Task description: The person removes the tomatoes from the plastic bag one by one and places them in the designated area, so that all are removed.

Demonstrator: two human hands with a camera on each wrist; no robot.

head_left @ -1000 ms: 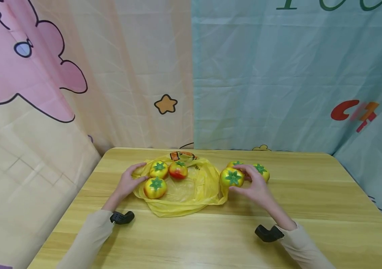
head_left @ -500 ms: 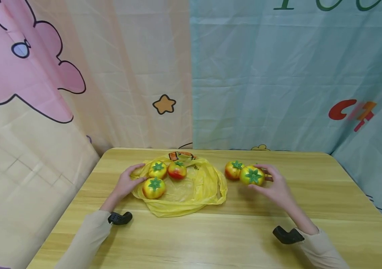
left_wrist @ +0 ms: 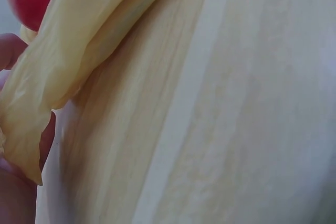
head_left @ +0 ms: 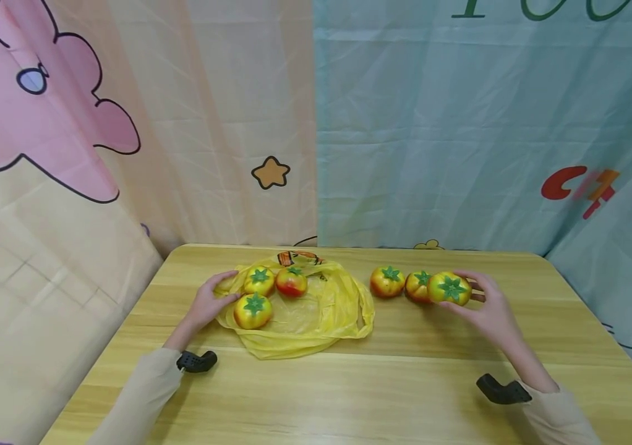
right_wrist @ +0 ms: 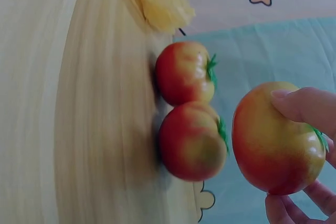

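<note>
My right hand (head_left: pixel 490 310) holds a yellow-red tomato (head_left: pixel 449 289) with a green star-shaped leaf top. In the right wrist view, the thumb and fingertips grip this tomato from either side, raised above the table. A second tomato (head_left: pixel 418 286) sits beside it, with a third tomato (head_left: pixel 387 282) just to the left. At the left side of a yellow plastic bag (head_left: pixel 299 321), my left hand (head_left: pixel 206 304) pinches the bag's edge. Lying in the bag are a yellow tomato (head_left: pixel 259 281), a redder tomato (head_left: pixel 291 282) and a front tomato (head_left: pixel 253 311).
The wooden table (head_left: pixel 316 395) carries everything. Behind it hang patterned curtains (head_left: pixel 427 136), reaching down to the table's back edge. A black wrist camera mount (head_left: pixel 502 390) sits on the right wrist, and another mount (head_left: pixel 197 361) on the left.
My right hand has carried the tomato from the bag's right edge rightward, past the two tomatoes on the table, uncovering them. The left hand stays at the bag.
</note>
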